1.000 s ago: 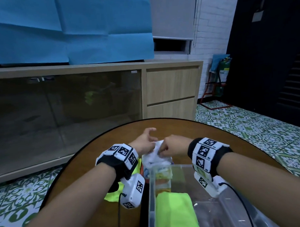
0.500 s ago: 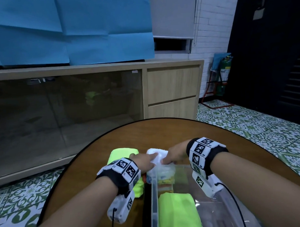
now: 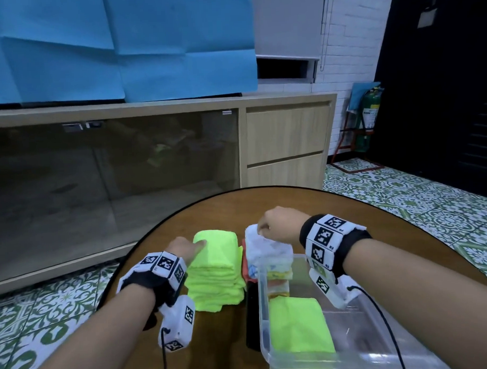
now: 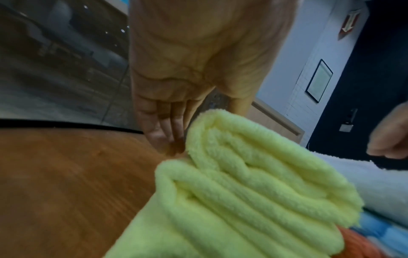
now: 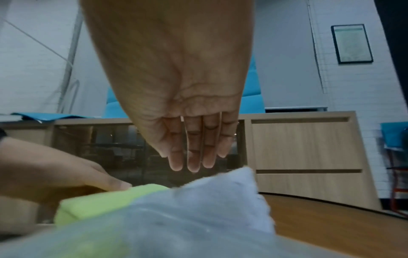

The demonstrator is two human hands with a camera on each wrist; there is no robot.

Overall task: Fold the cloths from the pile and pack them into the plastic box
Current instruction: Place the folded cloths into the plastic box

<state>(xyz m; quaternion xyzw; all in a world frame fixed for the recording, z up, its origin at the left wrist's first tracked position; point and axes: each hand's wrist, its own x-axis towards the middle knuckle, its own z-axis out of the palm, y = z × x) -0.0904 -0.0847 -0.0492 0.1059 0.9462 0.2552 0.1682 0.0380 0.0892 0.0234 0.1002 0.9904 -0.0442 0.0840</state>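
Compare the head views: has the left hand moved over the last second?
Yes. The left hand has shifted left, away from the white cloth onto the green pile, judged against the plastic box.

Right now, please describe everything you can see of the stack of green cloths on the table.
The stack of green cloths is bright lime, fluffy like microfibre, made of several folded pieces with rounded fold edges. It lies on the wooden table, left of the plastic box and beside a mixed pile topped by a white cloth. The left hand touches its far top with straight fingers, thumb on top.
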